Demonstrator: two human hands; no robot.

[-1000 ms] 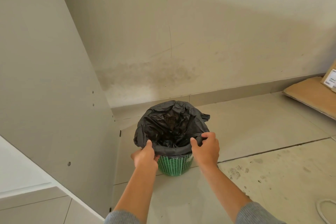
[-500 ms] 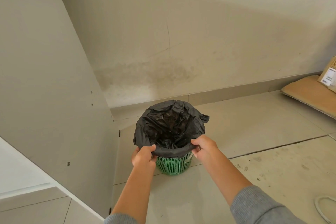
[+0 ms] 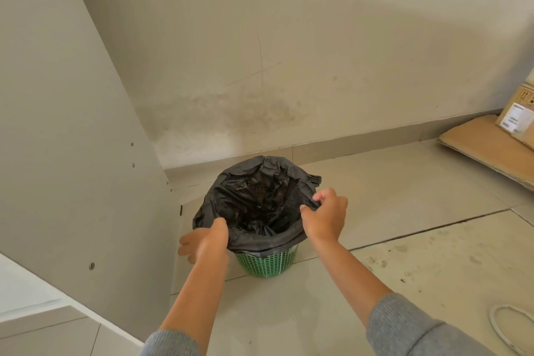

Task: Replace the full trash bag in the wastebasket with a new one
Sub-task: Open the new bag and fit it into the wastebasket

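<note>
A pale tiled floor (image 3: pixel 404 211) is meeting a stained beige wall (image 3: pixel 289 66), with a tall beige panel (image 3: pixel 72 124) standing at the left. Flattened brown cardboard sheets (image 3: pixel 476 147) are lying at the right by the wall, with a labelled cardboard box (image 3: pixel 517 115) resting on them, and a loop of white cable (image 3: pixel 511 324) is lying on the floor at lower right.

Compared with half a second ago, the right hand (image 3: pixel 326 217) is sitting higher and further round the right side of the rim, and the left hand (image 3: pixel 206 240) is sitting lower and further left, with its fingers now spread.

The small green plastic lattice wastebasket (image 3: pixel 267 263) is standing on the floor in the corner beside the panel. The black plastic trash bag (image 3: pixel 254 199) is lining it, its edge folded over the rim and hanging down the outside. Dark, crumpled contents are showing deep inside; what they are cannot be told.

The right hand is pinching a fold of the bag's edge between thumb and curled fingers. The left hand's thumb is lying over the bag's near-left edge, its fingers splayed loosely beneath the overhang; whether they are gripping the plastic cannot be told.
</note>
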